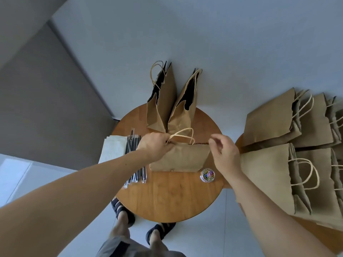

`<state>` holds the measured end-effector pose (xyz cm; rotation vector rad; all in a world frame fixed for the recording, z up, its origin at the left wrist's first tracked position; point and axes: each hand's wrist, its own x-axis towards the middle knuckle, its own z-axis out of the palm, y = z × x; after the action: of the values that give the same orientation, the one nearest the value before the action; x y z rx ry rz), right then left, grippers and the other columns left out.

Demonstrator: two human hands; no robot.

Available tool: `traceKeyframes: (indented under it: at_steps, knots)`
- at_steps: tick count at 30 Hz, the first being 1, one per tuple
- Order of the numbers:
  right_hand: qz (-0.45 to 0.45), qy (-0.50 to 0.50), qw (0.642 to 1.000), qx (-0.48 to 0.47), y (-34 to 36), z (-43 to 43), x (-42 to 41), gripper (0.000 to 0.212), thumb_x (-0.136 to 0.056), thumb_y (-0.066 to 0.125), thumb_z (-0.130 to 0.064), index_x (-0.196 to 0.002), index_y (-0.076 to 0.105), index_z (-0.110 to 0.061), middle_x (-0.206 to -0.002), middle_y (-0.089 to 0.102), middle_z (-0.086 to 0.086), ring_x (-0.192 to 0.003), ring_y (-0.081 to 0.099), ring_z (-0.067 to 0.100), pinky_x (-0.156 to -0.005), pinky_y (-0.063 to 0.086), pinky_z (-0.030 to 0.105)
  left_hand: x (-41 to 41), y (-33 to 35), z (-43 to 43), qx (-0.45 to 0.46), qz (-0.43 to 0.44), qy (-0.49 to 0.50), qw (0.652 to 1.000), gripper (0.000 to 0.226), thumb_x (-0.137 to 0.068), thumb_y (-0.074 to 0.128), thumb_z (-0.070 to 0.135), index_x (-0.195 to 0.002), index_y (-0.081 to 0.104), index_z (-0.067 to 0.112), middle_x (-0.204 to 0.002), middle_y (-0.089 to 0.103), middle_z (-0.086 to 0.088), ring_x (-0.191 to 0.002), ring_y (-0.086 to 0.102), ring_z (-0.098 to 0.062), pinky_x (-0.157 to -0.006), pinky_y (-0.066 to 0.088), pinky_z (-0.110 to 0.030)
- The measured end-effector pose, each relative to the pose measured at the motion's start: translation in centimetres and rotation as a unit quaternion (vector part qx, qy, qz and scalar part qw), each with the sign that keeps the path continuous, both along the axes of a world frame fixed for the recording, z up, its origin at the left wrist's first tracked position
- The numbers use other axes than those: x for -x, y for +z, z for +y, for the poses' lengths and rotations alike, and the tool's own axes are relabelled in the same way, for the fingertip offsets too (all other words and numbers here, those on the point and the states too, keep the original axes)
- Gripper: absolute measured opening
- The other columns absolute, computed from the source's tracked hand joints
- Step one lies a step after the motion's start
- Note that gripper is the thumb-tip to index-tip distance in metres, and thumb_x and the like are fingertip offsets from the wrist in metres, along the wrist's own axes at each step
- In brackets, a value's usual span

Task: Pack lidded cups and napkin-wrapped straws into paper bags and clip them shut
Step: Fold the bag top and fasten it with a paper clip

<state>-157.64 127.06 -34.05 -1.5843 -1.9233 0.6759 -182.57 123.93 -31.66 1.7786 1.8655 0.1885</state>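
A brown paper bag (182, 158) stands on the round wooden table (170, 197), its top pressed flat. My left hand (155, 145) pinches the bag's top left corner by the twine handle (182, 135). My right hand (225, 152) is at the top right corner, fingers curled and apart; whether it touches the paper is unclear. A small clear tub of coloured paper clips (207, 175) sits just right of the bag's base. Wrapped black straws (134, 156) and white napkins (113, 147) lie at the table's left. No cups are visible.
Two more paper bags (167, 108) stand open at the table's far edge. Several flat bags (297, 154) are stacked on a second wooden surface at the right. My sandalled feet (141, 221) are below the table's near edge. A grey wall is on the left.
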Motion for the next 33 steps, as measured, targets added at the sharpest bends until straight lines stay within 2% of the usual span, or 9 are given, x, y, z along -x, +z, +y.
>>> traceKeyframes:
  at_steps: [3, 5, 10, 14, 19, 24, 28, 30, 33]
  knots:
    - [-0.038, -0.105, 0.989, 0.097, -3.5, -0.5, -2.3, 0.033, -0.101, 0.048, -0.031, -0.093, 0.067, -0.006, -0.080, 0.067, 0.000, -0.077, 0.063, 0.022, -0.070, 0.052, 0.035, -0.1, -0.4, 0.3, -0.017, -0.023, 0.010, 1.000, 0.016, -0.096, 0.054, 0.038, -0.100, 0.068, 0.031, -0.084, 0.070, 0.006, -0.080, 0.063, -0.017, -0.072, 0.051, -0.035]
    - [-0.083, -0.127, 0.976, 0.155, -6.3, -1.2, -3.3, 0.039, -0.102, 0.046, -0.035, -0.089, 0.067, -0.004, -0.081, 0.070, 0.009, -0.074, 0.065, 0.027, -0.067, 0.054, 0.040, -0.1, -0.8, 0.5, -0.029, -0.036, 0.018, 0.999, 0.017, -0.097, 0.053, 0.037, -0.096, 0.066, 0.027, -0.075, 0.066, 0.005, -0.076, 0.062, -0.018, -0.069, 0.050, -0.035]
    - [-0.238, -0.046, 0.933, 0.266, -11.8, -2.3, -3.7, 0.025, -0.098, 0.053, -0.027, -0.109, 0.072, -0.014, -0.106, 0.072, 0.007, -0.093, 0.065, 0.025, -0.068, 0.051, 0.030, 0.4, -2.3, 0.0, -0.056, -0.042, 0.027, 0.997, 0.022, -0.097, 0.052, 0.034, -0.096, 0.070, 0.020, -0.075, 0.065, 0.003, -0.073, 0.060, -0.017, -0.065, 0.048, -0.032]
    - [-0.322, -0.037, 0.897, 0.302, -14.1, -2.5, -3.3, 0.028, -0.097, 0.051, -0.031, -0.100, 0.071, -0.012, -0.094, 0.071, 0.008, -0.086, 0.065, 0.027, -0.065, 0.049, 0.030, 0.6, -3.1, -0.9, -0.071, -0.051, 0.035, 0.996, 0.018, -0.097, 0.054, 0.032, -0.091, 0.067, 0.023, -0.064, 0.055, 0.008, -0.064, 0.053, -0.010, -0.053, 0.031, -0.015]
    - [-0.385, -0.049, 0.870, 0.304, -14.8, -2.1, -2.6, 0.025, -0.095, 0.057, -0.034, -0.103, 0.069, -0.013, -0.095, 0.071, 0.008, -0.087, 0.067, 0.026, -0.060, 0.047, 0.028, 0.7, -3.1, -1.2, -0.071, -0.056, 0.041, 0.995, 0.017, -0.097, 0.054, 0.032, -0.091, 0.068, 0.024, -0.058, 0.047, 0.014, -0.060, 0.050, 0.000, -0.052, 0.032, -0.011]
    - [-0.393, -0.052, 0.864, 0.309, -14.7, -1.8, -2.6, 0.023, -0.091, 0.061, -0.031, -0.106, 0.070, -0.015, -0.097, 0.072, 0.008, -0.089, 0.068, 0.027, -0.061, 0.048, 0.028, 0.6, -2.7, -1.0, -0.056, -0.059, 0.042, 0.996, 0.019, -0.098, 0.053, 0.034, -0.097, 0.069, 0.024, -0.058, 0.048, 0.013, -0.061, 0.051, 0.000, -0.054, 0.034, -0.010]
    - [-0.357, -0.052, 0.889, 0.283, -14.0, -2.4, -3.0, 0.026, -0.095, 0.057, -0.033, -0.108, 0.070, -0.014, -0.098, 0.073, 0.007, -0.088, 0.068, 0.025, -0.063, 0.054, 0.028, 0.4, -2.4, -0.9, -0.044, -0.058, 0.043, 0.996, 0.020, -0.098, 0.051, 0.035, -0.098, 0.069, 0.025, -0.054, 0.045, 0.013, -0.056, 0.049, -0.001, -0.049, 0.030, -0.014]
    - [-0.302, -0.068, 0.910, 0.275, -13.4, -2.7, -3.1, 0.025, -0.094, 0.060, -0.031, -0.106, 0.071, -0.013, -0.099, 0.073, 0.008, -0.088, 0.068, 0.026, -0.065, 0.054, 0.030, 0.3, -2.2, -0.9, -0.039, -0.058, 0.041, 0.997, 0.020, -0.098, 0.051, 0.034, -0.100, 0.069, 0.025, -0.053, 0.043, 0.013, -0.054, 0.047, 0.000, -0.050, 0.028, -0.014]
    - [-0.160, -0.117, 0.939, 0.283, -11.9, -3.1, -2.9, 0.016, -0.090, 0.066, -0.024, -0.097, 0.070, -0.010, -0.092, 0.072, 0.008, -0.087, 0.067, 0.027, -0.068, 0.056, 0.035, -0.1, -1.8, -0.8, -0.028, -0.054, 0.035, 0.998, 0.020, -0.099, 0.051, 0.034, -0.101, 0.068, 0.024, -0.054, 0.043, 0.013, -0.055, 0.047, -0.003, -0.052, 0.033, -0.019]
